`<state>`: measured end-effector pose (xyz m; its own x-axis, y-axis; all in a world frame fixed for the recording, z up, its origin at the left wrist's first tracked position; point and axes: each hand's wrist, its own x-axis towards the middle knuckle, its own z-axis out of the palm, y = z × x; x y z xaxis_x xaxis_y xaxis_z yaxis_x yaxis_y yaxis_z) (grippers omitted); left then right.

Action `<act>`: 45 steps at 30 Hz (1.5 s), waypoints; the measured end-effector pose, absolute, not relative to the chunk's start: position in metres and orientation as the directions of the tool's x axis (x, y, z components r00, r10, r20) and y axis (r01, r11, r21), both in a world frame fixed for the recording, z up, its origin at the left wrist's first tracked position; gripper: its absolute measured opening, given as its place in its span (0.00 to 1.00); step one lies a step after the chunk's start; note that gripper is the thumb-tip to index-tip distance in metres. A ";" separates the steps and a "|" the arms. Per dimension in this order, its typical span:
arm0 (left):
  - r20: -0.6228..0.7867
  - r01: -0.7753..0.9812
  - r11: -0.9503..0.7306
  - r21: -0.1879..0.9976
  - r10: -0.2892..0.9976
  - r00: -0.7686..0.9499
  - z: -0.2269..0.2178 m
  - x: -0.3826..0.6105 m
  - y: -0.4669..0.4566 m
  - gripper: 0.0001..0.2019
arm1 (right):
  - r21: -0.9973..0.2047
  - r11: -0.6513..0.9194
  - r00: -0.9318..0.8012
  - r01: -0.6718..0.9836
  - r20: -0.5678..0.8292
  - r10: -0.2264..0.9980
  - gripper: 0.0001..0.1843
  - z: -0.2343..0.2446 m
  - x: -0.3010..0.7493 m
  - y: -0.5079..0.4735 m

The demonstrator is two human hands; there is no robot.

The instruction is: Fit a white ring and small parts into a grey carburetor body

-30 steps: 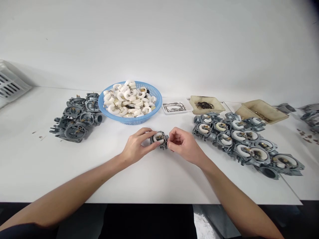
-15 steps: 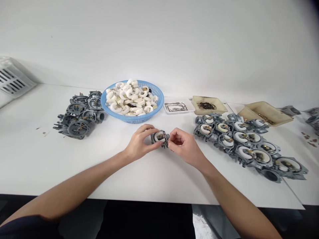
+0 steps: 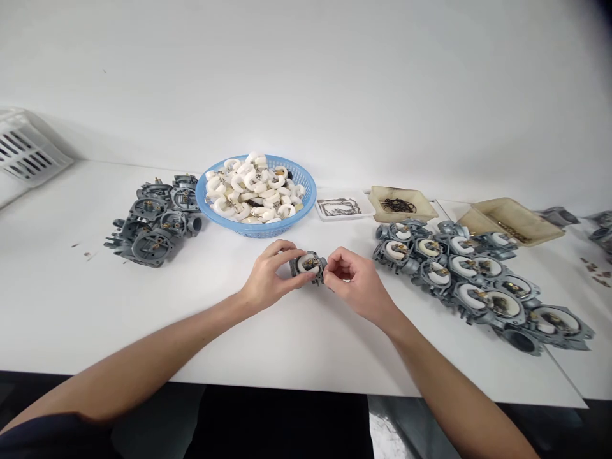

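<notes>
Two grips meet at centre of frame, close to worktop [image 3: 95, 306]. Left grip [image 3: 268, 278] clasps small grey carburetor body [image 3: 308, 264], white float on top. Right grip [image 3: 357, 285] has fingertips pinched at body's right edge; anything tiny between them too small to tell. Blue basket [image 3: 306, 191] of white floats [image 3: 253, 188] just behind. Pile of bare bodies [image 3: 153, 221] at left. Rows of float-fitted bodies [image 3: 471, 275] at right, with beige trays [image 3: 401, 203] behind them.

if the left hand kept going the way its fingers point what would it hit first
The left hand points right and holds the metal part. Pushed on, it would likely meet the right hand first, whose fingers sit at the part's other side.
</notes>
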<state>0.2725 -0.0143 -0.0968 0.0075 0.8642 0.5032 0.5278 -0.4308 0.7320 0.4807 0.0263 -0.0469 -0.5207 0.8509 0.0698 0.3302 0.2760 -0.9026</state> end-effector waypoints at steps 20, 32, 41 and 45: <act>0.524 0.550 -0.440 0.709 0.852 0.007 -0.095 0.274 -0.016 0.15 | -0.885 0.348 -0.514 0.311 0.151 0.844 0.05 -0.052 0.482 0.026; 0.548 0.551 -0.466 0.692 0.836 0.019 -0.095 0.274 -0.016 0.15 | -0.877 0.363 -0.514 0.315 0.164 0.842 0.06 -0.049 0.482 0.027; 0.556 0.552 -0.472 0.687 0.831 0.019 -0.098 0.273 -0.015 0.15 | -0.874 0.358 -0.544 0.327 0.136 0.828 0.05 -0.047 0.482 0.026; 0.551 0.552 -0.469 0.690 0.834 0.020 -0.100 0.273 -0.014 0.15 | -0.870 0.370 -0.553 0.326 0.141 0.821 0.05 -0.046 0.482 0.026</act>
